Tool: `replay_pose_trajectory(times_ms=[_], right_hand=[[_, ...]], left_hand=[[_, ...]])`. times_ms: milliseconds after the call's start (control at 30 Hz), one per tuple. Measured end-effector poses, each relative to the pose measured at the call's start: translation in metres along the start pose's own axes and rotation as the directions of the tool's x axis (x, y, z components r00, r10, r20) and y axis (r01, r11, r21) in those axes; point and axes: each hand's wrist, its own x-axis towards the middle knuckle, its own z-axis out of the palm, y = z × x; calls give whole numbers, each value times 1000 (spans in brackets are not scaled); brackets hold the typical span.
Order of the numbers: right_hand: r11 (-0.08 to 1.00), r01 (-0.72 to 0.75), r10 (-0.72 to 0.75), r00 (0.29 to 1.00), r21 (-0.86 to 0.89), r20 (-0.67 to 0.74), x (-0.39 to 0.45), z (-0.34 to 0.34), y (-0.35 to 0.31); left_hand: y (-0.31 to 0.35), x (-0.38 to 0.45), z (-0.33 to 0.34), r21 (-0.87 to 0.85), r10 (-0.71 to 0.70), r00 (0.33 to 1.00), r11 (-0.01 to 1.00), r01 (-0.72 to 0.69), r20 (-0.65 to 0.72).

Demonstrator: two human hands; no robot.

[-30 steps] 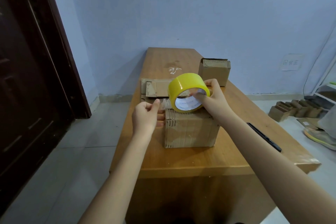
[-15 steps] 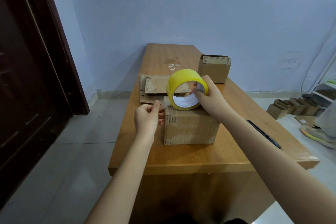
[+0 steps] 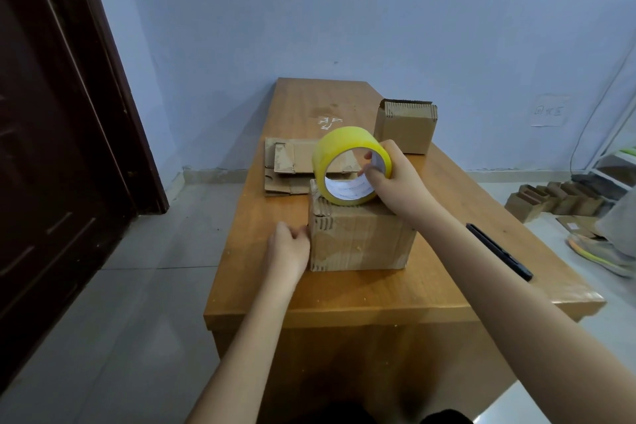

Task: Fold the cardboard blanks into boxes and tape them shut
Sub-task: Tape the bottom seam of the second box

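The worktop [image 3: 344, 299] carries the folded box [image 3: 361, 237] near its front edge, and on the box top the yellow tape roll [image 3: 349, 165] is stood on edge, gripped by the right hand [image 3: 395, 179] with fingers hooked through its core. Since half a second ago the left hand [image 3: 289, 246] has been brought down from the box's upper left corner to the left side wall, where its curled fingers are now pressed against the cardboard; whether the tape end is pinched in them cannot be told. From this it is judged that the free end is being stuck down on the left side, so that the strip can next be drawn across the top seam. A stack of flat blanks [image 3: 292, 165] is left lying just beyond the box on the far left, so more boxes are judged to remain. A finished box [image 3: 406, 126] is stood at the far right, well apart. A black pen-like tool [image 3: 499, 251] is laid near the right edge, clear of the taping path. Further cardboard pieces [image 3: 550, 200] are seen on the floor to the right. Nothing is seen blocking the run across the lid.
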Motion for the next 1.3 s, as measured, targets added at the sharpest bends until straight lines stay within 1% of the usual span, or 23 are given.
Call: replay_pose_trajectory(times_ms=[33, 67, 100, 133, 167, 200, 233, 300, 333, 433, 500, 533, 567, 600, 633, 667, 700, 800, 933, 1000, 1100, 1200, 1300], right_hand=[[1000, 1, -1, 1000, -1, 2, -1, 0, 0], [1000, 0, 0, 1000, 0, 4, -1, 0, 0], [1000, 1, -1, 1000, 3, 4, -1, 0, 0], [1000, 0, 0, 1000, 9, 4, -1, 0, 0], [1000, 0, 0, 1000, 11, 6, -1, 0, 0], [1000, -1, 1, 1000, 12, 3, -2, -1, 0], [1000, -2, 2, 1000, 17, -6, -2, -1, 1], [999, -16, 16, 1000, 31, -11, -2, -3, 3], [999, -26, 26, 1000, 41, -8, -3, -4, 2], [993, -72, 72, 997, 91, 9, -4, -6, -1], [989, -96, 95, 995, 113, 18, -5, -6, -4], [988, -103, 102, 995, 113, 17, -5, -5, -5], [987, -109, 109, 994, 115, 12, -5, -3, -5], [985, -113, 114, 994, 127, 6, -4, 0, -6], [983, -115, 116, 993, 143, -2, -4, 4, -6], [982, -112, 116, 993, 155, -11, -3, 7, -7], [982, -107, 112, 993, 156, -24, -3, 10, -7], [990, -75, 81, 996, 122, -44, -4, 16, -8], [999, 5, -3, 999, 42, -40, -8, 15, -6], [999, 14, -11, 998, 43, -59, -10, 14, -7], [990, 18, -6, 996, 139, -86, -11, 12, -10], [975, 22, 0, 995, 219, -100, -12, 10, -9], [957, 38, 5, 989, 287, -147, -13, 9, -9]], left_hand=[[-1, -4, -2, -9, 74, 995, 997, -75, -62], [2, -8, -4, -92, 146, 984, 984, -156, -106], [7, -12, -4, -214, 205, 973, 951, -224, -109], [14, -16, -1, -342, 248, 966, 904, -256, -65], [22, -21, 4, -442, 277, 961, 862, -250, -4], [27, -27, 10, -483, 292, 955, 844, -233, 50], [29, -31, 17, -481, 299, 951, 846, -229, 73], [25, -37, 26, -422, 281, 957, 877, -228, 66], [21, -37, 26, -394, 249, 966, 897, -201, 74], [13, -36, 18, -247, 128, 978, 965, -84, 167], [14, -32, 11, -107, 153, 981, 984, -140, 123], [16, -31, 6, -18, 219, 973, 976, -219, 71], [18, -30, 1, 94, 322, 946, 941, -324, 32], [20, -28, -4, 208, 440, 898, 876, -435, 23], [23, -25, -8, 299, 538, 842, 797, -525, 44], [24, -22, -12, 373, 591, 803, 729, -574, 79], [25, -19, -16, 444, 605, 788, 679, -584, 112], [25, -14, -25, 627, 589, 786, 544, -558, 187], [25, -14, -27, 643, 595, 778, 519, -564, 203], [24, -14, -26, 663, 593, 780, 505, -553, 199], [24, -15, -24, 680, 593, 786, 504, -532, 176], [25, -15, -20, 664, 576, 806, 550, -507, 139], [27, -15, -20, 689, 576, 804, 524, -500, 146]])
